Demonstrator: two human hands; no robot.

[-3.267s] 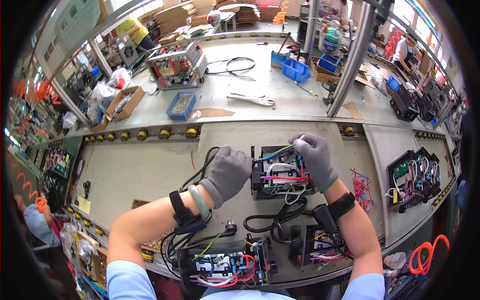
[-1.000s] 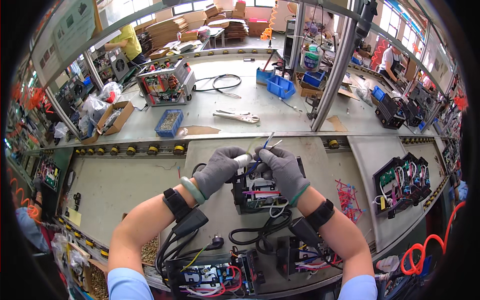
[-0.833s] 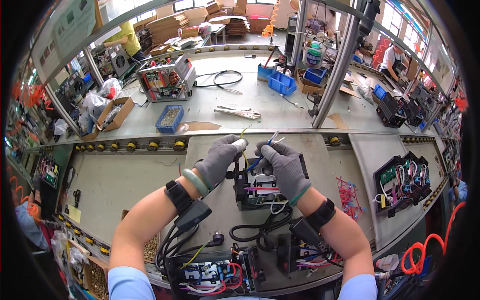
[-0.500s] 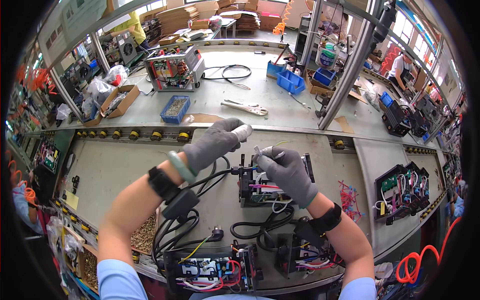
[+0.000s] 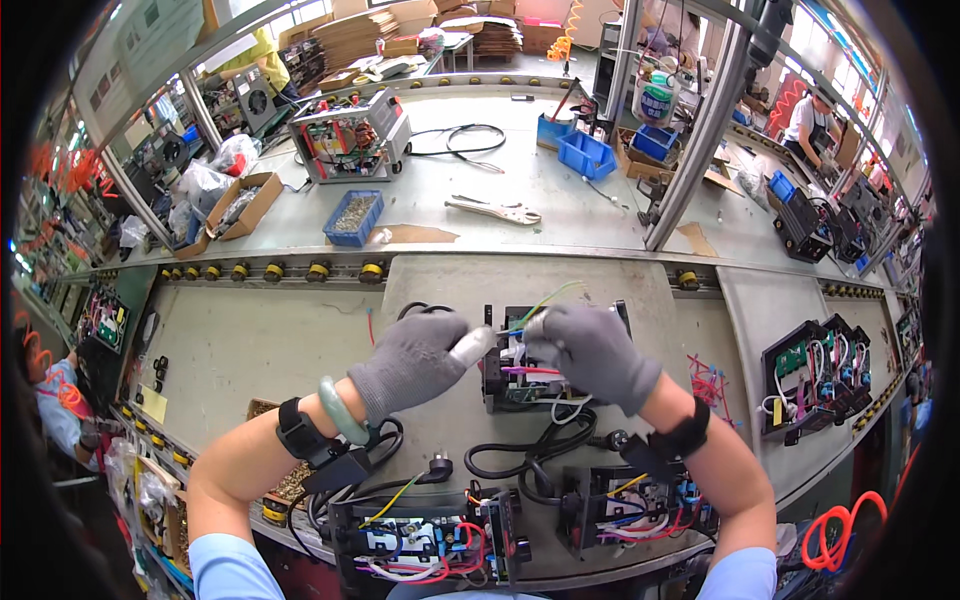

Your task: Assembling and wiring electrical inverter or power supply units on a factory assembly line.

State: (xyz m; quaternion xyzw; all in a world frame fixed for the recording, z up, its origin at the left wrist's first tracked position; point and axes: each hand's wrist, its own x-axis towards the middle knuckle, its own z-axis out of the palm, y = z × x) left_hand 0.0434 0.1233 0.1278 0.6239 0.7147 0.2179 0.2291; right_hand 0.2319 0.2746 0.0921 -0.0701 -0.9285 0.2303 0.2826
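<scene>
An open black-framed electrical unit (image 5: 520, 395) with pink, white and blue wires lies on the bench between my gloved hands. My left hand (image 5: 425, 360) is closed at the unit's left side, thumb pointing toward the wires; what it grips is hidden. Just across from it, my right hand (image 5: 595, 355) is closed in a pinch over the unit, its fingertips beside a green-yellow wire (image 5: 548, 300) and a blue wire end. Whatever lies within that pinch is too small to make out. A black power cord (image 5: 425, 307) loops out behind my left hand.
Two similar open units, one near left (image 5: 415, 540) and one near right (image 5: 625, 515), lie closest to me. Red-and-blue small pieces (image 5: 708, 385) are scattered at right. Farther back are locking pliers (image 5: 492, 209), a blue bin (image 5: 353, 217) and a metal post (image 5: 690, 150).
My left hand has come down and toward the unit, from raised above it to its left side. The right hand has lowered slightly, and the green-yellow wire now stands up more visibly.
</scene>
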